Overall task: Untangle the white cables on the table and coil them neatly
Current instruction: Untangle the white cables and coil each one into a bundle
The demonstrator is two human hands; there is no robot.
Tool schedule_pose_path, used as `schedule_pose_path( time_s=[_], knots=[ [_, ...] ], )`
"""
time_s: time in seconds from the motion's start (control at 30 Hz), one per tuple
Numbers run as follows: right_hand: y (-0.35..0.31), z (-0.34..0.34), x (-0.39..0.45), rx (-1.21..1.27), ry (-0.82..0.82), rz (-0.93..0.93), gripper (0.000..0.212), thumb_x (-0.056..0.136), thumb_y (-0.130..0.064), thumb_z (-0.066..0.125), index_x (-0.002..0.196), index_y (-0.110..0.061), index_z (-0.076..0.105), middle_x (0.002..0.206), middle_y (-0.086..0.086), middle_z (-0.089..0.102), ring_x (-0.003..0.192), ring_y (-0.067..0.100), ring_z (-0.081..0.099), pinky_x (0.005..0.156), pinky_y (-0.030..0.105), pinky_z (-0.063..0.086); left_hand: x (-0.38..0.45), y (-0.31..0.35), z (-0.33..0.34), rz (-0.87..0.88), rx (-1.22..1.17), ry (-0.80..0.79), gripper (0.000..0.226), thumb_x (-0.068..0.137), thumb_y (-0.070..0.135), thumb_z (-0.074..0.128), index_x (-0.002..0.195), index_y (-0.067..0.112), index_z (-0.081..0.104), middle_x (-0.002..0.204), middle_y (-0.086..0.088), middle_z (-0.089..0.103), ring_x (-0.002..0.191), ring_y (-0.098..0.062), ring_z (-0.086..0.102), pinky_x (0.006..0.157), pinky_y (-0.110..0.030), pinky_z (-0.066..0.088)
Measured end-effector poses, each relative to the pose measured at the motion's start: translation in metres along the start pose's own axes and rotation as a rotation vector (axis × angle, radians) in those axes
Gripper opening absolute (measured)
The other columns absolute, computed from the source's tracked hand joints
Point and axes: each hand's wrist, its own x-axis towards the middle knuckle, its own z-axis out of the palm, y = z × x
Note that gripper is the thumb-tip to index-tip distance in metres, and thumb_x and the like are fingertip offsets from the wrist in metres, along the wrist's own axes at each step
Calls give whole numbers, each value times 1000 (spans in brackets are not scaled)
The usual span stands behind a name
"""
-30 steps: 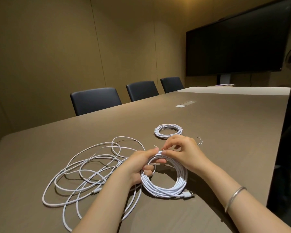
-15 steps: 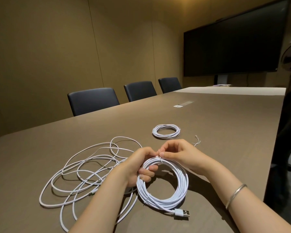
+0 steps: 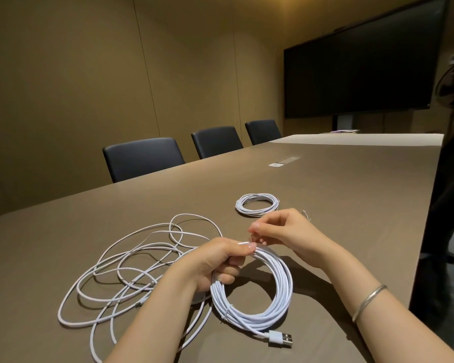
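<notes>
Left hand (image 3: 215, 260) grips the top of a round, multi-turn coil of smooth white cable (image 3: 260, 307), lower arc resting on the matte brown bench (image 3: 338, 200); its USB plug (image 3: 281, 338) lies flat. Right hand (image 3: 286, 231) pinches a thin wire tie (image 3: 254, 235) just above the coil. Loose cable loops (image 3: 131, 263) sprawl left. A finished small coil (image 3: 256, 204) lies beyond.

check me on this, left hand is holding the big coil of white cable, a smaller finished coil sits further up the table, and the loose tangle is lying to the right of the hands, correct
Not quite. The head view shows the loose tangle lying to the left of the hands, not the right. The rest holds: the left hand grips the big coil, and the smaller coil sits further up the table.
</notes>
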Motion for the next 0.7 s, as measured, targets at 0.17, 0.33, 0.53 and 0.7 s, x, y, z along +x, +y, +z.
schedule_pose_path(
  time_s=[0.17,0.33,0.53,0.7],
  knots=[
    [-5,-5,-4,105,-43,28,19,85,6,65,104,6,65,91,25,69,81,22,71,76,27,57,-9,3,-5,-21,-110,-160,17,88,23,65,74,17,73,51,7,24,44,-5,10,38,-15,10],
    [-11,-6,-7,172,-55,-25,19,77,4,72,95,2,66,90,22,68,83,26,68,77,28,55,-10,1,-13,-10,-219,-234,16,86,24,66,82,12,56,49,6,27,35,-1,18,35,-13,13],
    [-10,-5,-5,131,-146,34,20,85,-3,67,104,0,69,90,14,67,82,20,66,74,24,55,-12,-1,-18,-9,-178,-275,18,89,26,63,76,15,69,49,8,27,34,0,22,33,-12,16],
    [-8,-1,-7,-37,-242,46,14,87,-2,67,98,4,71,88,16,68,79,23,62,74,26,53,-15,3,-10,-43,1,-294,31,96,29,56,74,20,75,53,8,20,37,1,19,37,-12,13]
  ],
)
